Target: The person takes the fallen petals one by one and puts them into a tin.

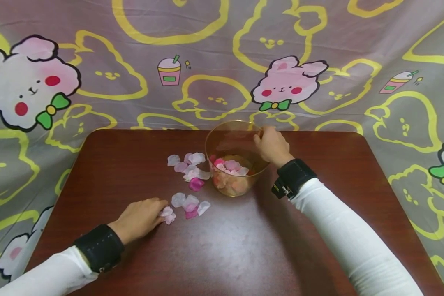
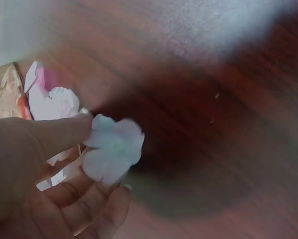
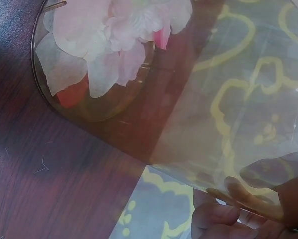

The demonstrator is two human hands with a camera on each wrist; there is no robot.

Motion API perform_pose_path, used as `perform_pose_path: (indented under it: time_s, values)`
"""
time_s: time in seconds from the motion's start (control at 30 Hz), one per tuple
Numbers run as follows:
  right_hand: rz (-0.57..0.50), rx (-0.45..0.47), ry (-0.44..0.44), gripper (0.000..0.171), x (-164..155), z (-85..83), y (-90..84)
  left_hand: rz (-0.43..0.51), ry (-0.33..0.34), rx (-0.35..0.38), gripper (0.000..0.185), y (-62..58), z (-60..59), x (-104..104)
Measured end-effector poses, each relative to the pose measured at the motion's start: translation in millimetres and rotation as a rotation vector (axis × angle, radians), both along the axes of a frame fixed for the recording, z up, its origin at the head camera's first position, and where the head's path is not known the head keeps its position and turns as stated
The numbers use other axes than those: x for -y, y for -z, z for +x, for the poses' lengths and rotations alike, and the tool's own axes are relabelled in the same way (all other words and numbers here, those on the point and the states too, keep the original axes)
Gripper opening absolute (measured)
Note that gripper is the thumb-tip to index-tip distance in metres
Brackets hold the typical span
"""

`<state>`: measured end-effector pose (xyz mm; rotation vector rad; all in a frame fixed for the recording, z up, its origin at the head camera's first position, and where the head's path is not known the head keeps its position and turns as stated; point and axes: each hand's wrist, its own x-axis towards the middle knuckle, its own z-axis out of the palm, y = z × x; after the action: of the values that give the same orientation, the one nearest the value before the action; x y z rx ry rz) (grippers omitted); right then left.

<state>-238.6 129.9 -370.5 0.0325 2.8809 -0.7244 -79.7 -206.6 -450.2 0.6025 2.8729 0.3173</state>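
A clear amber-tinted bucket stands on the table, tilted slightly, with pink and white petals at its bottom. My right hand grips its rim at the right; in the right wrist view the fingers curl over the edge. My left hand is low over the table left of the bucket. It pinches a pale pink artificial flower between thumb and fingers, as the left wrist view shows. Loose petals lie just right of that hand, and more petals lie beside the bucket.
The dark reddish-brown table fills the lower middle of the head view. A hanging cloth printed with cartoon rabbits rises behind the table's far edge and along its sides.
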Motion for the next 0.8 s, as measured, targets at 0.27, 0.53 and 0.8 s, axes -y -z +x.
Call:
perform_pose_path:
  time_s: [0.27,0.53,0.8]
  values:
    - [-0.005,0.002,-0.001,0.026,0,-0.2,0.4,0.013,-0.059,-0.076,0.03,-41.4,-28.4,-1]
    - [0.002,0.002,-0.003,0.025,0,1.1,3.3,0.14,-0.119,-0.241,0.025,-113.0,-75.6,-28]
    - [-0.003,-0.01,-0.022,0.026,-1,-0.1,1.4,0.148,-0.049,-0.252,0.024,-145.7,-109.5,-81]
